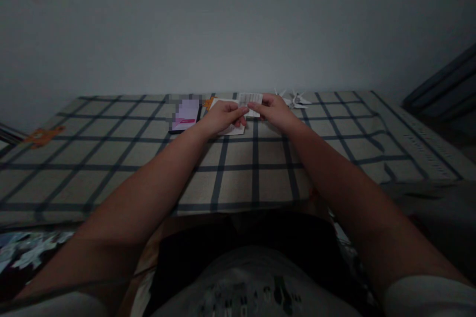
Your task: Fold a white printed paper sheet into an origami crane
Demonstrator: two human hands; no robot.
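Note:
Between my two hands is a small piece of printed white paper (254,98), raised a little over the table. My left hand (223,115) pinches its lower left part between thumb and fingers. On the other side, my right hand (274,110) grips its right edge, the thumb in front and the fingers behind. White sheets (234,130) lie under and behind my left hand, partly covered by it. Just past my right hand sit folded white paper cranes (296,100), partly hidden by that hand.
A tablet or phone (185,115) with a lit screen lies left of my hands, an orange item (208,103) beside it. Another orange thing (44,136) rests at the table's left edge. The checked tablecloth (238,183) reaches back to a grey wall (238,25).

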